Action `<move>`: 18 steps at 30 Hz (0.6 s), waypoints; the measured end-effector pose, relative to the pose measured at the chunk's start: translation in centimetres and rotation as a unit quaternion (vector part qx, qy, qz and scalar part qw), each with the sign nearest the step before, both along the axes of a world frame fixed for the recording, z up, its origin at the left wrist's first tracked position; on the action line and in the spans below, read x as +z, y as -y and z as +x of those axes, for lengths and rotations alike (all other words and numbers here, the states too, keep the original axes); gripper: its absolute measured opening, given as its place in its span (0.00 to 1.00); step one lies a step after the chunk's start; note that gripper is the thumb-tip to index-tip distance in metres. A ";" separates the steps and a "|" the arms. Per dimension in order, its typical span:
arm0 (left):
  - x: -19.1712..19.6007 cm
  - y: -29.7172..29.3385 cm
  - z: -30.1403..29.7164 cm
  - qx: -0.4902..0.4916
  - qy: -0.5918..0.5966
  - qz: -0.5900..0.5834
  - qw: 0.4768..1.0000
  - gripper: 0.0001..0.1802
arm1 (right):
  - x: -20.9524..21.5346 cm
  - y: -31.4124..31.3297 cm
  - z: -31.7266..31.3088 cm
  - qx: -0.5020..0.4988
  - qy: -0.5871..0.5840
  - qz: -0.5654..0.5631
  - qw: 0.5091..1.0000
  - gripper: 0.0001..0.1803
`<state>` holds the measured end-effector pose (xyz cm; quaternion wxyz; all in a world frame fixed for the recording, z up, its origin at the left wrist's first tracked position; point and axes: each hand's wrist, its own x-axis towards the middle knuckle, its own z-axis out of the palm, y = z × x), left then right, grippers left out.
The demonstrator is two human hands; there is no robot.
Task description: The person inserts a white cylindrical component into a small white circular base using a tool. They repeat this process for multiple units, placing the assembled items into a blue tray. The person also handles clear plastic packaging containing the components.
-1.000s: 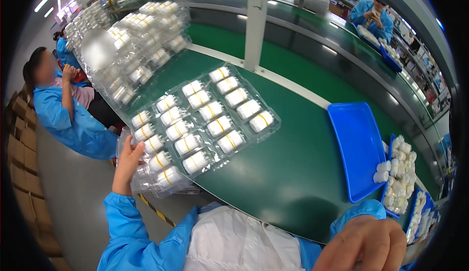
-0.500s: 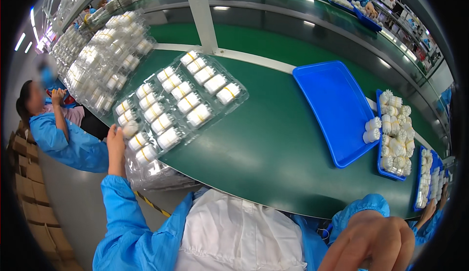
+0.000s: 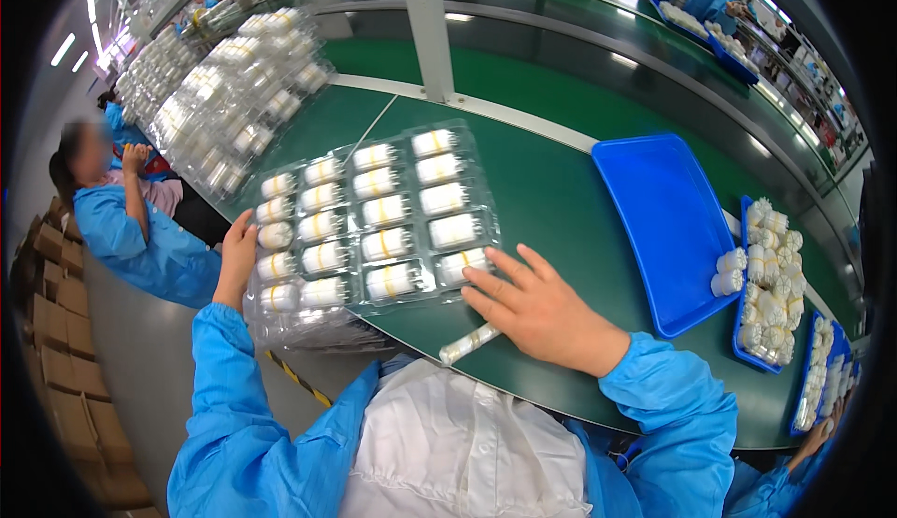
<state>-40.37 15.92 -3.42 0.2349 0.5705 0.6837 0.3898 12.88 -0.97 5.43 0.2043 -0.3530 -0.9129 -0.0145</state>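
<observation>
A clear plastic blister tray [image 3: 351, 191] lies tilted on the green table, its pockets filled with rows of white cylindrical bundles [image 3: 385, 208] banded in yellow. My left hand [image 3: 238, 258] is closed on the tray's left edge, with the fingertips partly hidden. At the opposite edge, by the near right corner, my right hand [image 3: 549, 317] rests its outstretched fingers by a bundle. From under that hand a slim whitish stick [image 3: 467, 342] pokes out, seemingly held by the thumb side; its exact kind cannot be made out.
More filled trays [image 3: 234, 88] are stacked at the far left. A blue tray [image 3: 663, 238] stands to the right with a few bundles at its corner, beside a fuller blue tray [image 3: 774, 284]. A metal post [image 3: 425, 28] rises behind. A co-worker [image 3: 131, 228] sits left.
My right hand has come from the lower right over to the tray's right edge, bringing the stick. The blister tray has turned and straightened towards me. My left hand stays on its left edge.
</observation>
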 end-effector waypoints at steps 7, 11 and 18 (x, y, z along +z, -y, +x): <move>2.6 -6.7 5.7 -0.106 -0.154 0.153 0.970 0.18 | -2.2 -1.6 -0.9 -0.049 0.074 0.060 0.994 0.20; 3.7 -7.6 5.8 -0.044 -0.147 0.189 0.970 0.15 | -3.2 -2.9 -1.3 -0.076 0.056 0.081 0.992 0.20; 0.3 11.2 3.0 -0.039 -0.224 0.145 0.963 0.08 | -3.7 -3.6 -2.0 -0.094 0.026 0.060 0.993 0.21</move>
